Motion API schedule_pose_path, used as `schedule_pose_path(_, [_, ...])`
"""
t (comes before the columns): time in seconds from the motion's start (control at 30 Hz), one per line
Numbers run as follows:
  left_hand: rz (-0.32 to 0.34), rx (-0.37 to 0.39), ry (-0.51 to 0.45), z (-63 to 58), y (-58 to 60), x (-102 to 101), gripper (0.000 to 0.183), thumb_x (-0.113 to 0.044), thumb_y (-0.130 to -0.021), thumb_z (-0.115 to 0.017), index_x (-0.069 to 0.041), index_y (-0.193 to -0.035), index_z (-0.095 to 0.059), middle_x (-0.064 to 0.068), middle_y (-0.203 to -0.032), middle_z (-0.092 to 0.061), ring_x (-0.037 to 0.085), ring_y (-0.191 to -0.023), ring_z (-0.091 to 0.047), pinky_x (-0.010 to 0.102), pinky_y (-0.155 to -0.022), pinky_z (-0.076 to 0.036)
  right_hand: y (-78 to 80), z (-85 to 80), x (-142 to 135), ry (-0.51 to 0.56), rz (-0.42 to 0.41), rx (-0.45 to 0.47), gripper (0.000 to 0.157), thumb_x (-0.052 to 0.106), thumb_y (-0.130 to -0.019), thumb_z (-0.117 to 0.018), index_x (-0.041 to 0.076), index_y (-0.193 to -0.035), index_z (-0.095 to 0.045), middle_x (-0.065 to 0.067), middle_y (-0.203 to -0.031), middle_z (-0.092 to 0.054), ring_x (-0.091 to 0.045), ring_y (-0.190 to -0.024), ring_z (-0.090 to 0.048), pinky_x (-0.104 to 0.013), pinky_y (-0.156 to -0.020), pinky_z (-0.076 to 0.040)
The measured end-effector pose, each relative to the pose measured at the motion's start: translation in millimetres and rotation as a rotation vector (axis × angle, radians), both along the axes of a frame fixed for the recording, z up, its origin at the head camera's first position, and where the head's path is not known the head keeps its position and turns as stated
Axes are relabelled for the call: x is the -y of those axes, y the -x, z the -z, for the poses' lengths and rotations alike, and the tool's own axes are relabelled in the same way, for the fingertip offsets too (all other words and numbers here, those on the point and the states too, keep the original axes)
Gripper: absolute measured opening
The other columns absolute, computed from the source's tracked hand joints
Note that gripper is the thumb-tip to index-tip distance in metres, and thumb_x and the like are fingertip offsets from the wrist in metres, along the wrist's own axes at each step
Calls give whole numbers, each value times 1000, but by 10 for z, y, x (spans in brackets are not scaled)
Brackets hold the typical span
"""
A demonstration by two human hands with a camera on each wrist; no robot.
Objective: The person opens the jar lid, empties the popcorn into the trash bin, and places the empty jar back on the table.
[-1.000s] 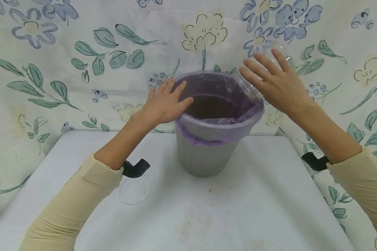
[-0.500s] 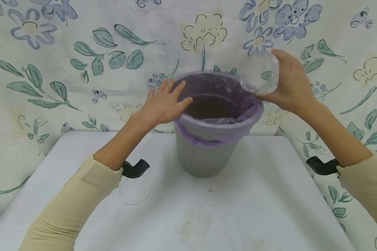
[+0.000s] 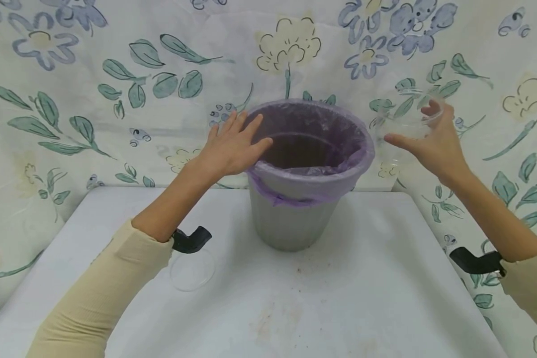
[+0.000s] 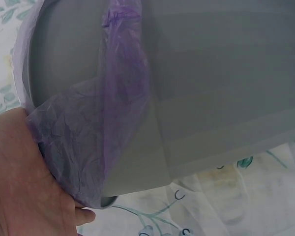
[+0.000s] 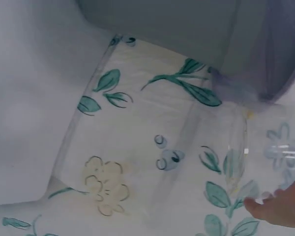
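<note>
My right hand (image 3: 434,141) grips a clear jar (image 3: 404,122), held in the air to the right of the bin. The jar is see-through, and the flowered cloth shows through it; in the right wrist view the jar (image 5: 268,152) sits at the right, beside the fingers (image 5: 280,209). My left hand (image 3: 232,146) lies with spread fingers on the left rim of a grey bin (image 3: 291,223). A purple bin bag (image 3: 313,186) lines the bin and folds over its rim. In the left wrist view the bag (image 4: 83,132) hangs loose beside the hand.
A clear round lid (image 3: 192,270) lies flat on the white table (image 3: 362,278), near the left forearm. Small brown crumbs and smears mark the tabletop in front of the bin. Flowered cloth (image 3: 161,124) hangs behind and at both sides.
The right hand has turned the jar from tipped over the bin's right rim and moved it off to the right, clear of the bin. The left hand has stayed on the rim.
</note>
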State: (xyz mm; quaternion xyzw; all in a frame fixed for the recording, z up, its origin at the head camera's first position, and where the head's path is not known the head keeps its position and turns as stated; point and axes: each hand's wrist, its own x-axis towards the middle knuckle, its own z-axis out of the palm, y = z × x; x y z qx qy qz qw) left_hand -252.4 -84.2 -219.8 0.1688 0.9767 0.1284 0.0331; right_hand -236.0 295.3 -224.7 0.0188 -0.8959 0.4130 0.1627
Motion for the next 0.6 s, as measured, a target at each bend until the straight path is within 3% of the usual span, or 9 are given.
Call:
schedule_pose_path(0.17, [-1, -1, 5, -2, -2, -1, 72, -54, -105, -27, -17, -162, -2, 16, -165, 5, 32, -150, 13, 58, -116, 9, -102, 197, -125, 46, 13, 32, 105, 41, -86, -77, 13, -158, -5, -14, -158, -21, -37, -146, -20, -58, -113, -26])
schedule_pose_path(0.43, [-2, -3, 1, 4, -10, 6, 72, -54, -105, -27, -17, -162, -2, 16, -165, 6, 32, -149, 14, 58, -115, 9, -253, 585, -275, -9, 41, 64, 107, 41, -86, -78, 10, -159, -5, -23, -155, -24, -48, -137, -29, -66, -101, -36])
schedule_pose_path(0.6, [-1, -5, 1, -2, -15, -2, 72, -54, -105, -27, -17, -162, -3, 16, -165, 6, 32, -149, 14, 58, -115, 9, -368, 850, -361, -40, 37, 82, 109, 40, -86, -78, 9, -159, -3, -25, -155, -25, -52, -132, -30, -69, -98, -33])
